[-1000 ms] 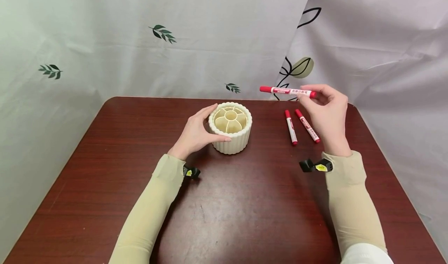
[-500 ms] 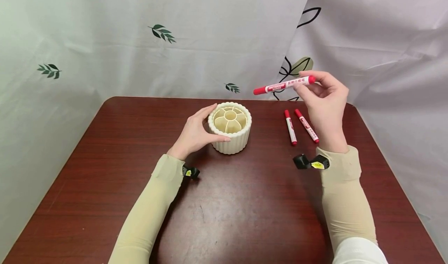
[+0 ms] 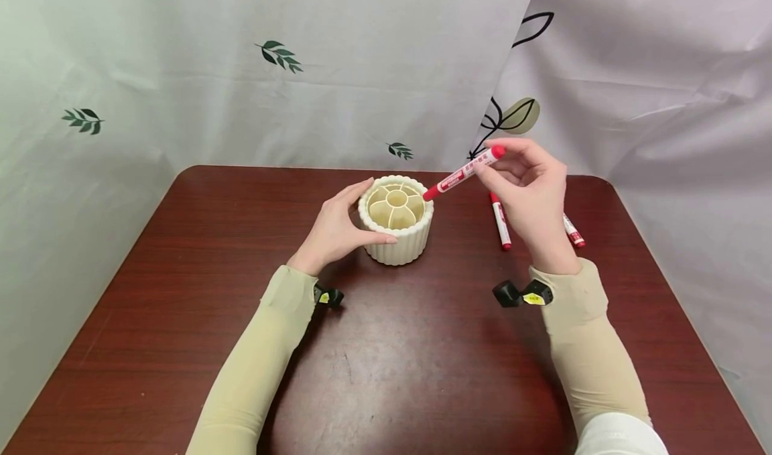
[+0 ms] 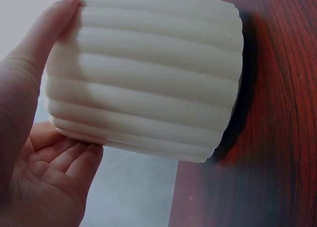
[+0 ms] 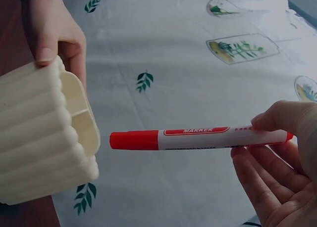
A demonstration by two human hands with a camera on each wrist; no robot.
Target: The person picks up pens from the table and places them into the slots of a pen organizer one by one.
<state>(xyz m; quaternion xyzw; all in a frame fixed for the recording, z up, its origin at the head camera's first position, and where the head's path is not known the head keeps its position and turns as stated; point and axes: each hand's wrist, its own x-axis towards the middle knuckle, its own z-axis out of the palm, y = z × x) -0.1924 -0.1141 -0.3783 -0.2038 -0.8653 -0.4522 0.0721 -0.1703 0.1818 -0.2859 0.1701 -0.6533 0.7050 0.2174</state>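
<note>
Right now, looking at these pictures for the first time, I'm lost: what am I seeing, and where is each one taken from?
There is no machine arm here, just a person's two bare hands. The wide picture comes from a camera on the head, looking forward and down. The two close ones come from small cameras worn on the left wrist and right wrist.

The left hand grips a cream, ribbed holder with compartments, standing on a dark red-brown table. The right hand pinches a red-and-white marker, tilted down towards it; the right wrist view shows a gap between them. On the table lie a second marker and a third marker, partly hidden by the right hand.
</note>
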